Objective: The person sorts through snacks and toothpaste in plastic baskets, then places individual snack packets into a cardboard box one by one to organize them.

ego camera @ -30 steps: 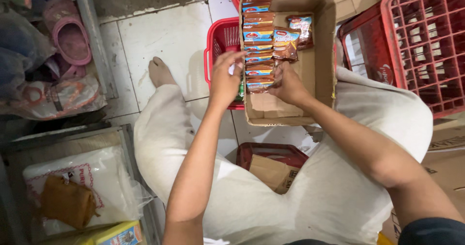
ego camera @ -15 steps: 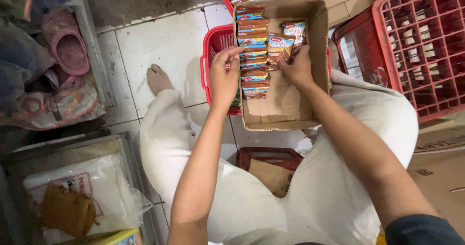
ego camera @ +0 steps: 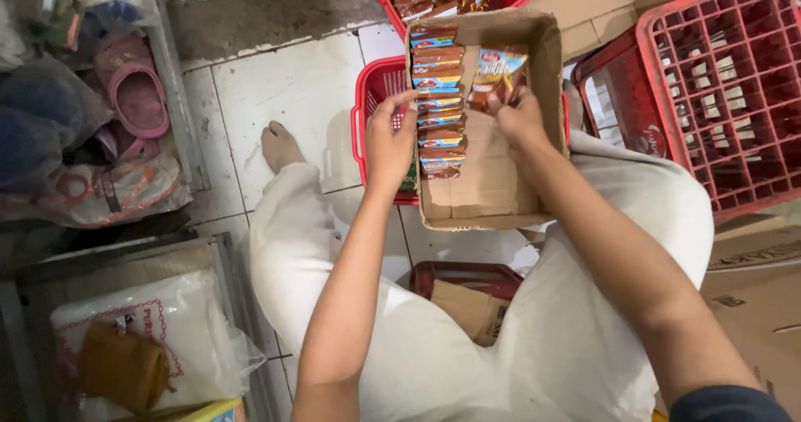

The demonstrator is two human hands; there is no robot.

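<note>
Cardboard box, packets being stacked

Brown cardboard box (ego camera: 488,190) rests on our lap. Our left hand (ego camera: 390,138) is curled at the box's left wall, fingertips closed on the row of packets (ego camera: 438,105) stacked on edge just right of it. Our right hand (ego camera: 517,115) pinches a single packet (ego camera: 498,73) between thumb and fingers, just above the hand, inside the box. Beyond both hands stands a red basket (ego camera: 374,96); right of the right hand, a red crate (ego camera: 717,88).

pink sandal (ego camera: 133,96), red crate (ego camera: 717,96)
</note>
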